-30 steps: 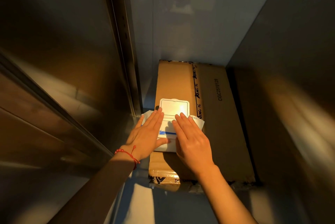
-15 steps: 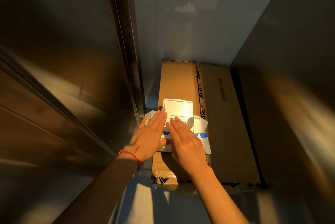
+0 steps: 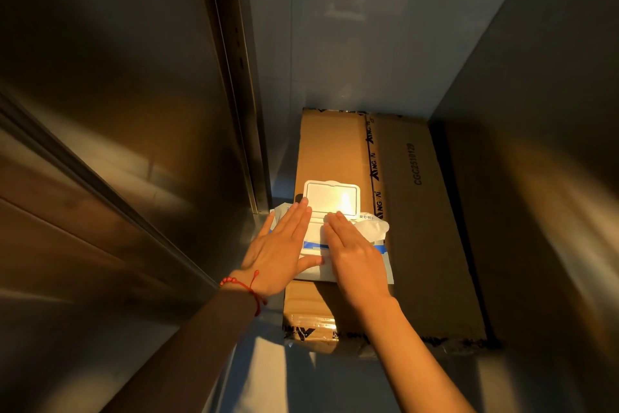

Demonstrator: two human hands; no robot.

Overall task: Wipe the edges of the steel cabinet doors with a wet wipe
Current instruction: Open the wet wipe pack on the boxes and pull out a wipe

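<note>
While left hand (image 3: pixel 279 253) flattens wipe pack (image 3: pixel 335 232), right hand (image 3: pixel 355 253) presses wet wipe (image 3: pixel 371 227)

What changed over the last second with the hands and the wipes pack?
A white wet wipe has come out to the right from under the right hand, which lies flat with straight fingers; whether it pinches the wipe is hidden. Unchanged: the left hand presses flat on the white-and-blue wipes pack, its white flip lid open, on the brown cardboard box.
</note>
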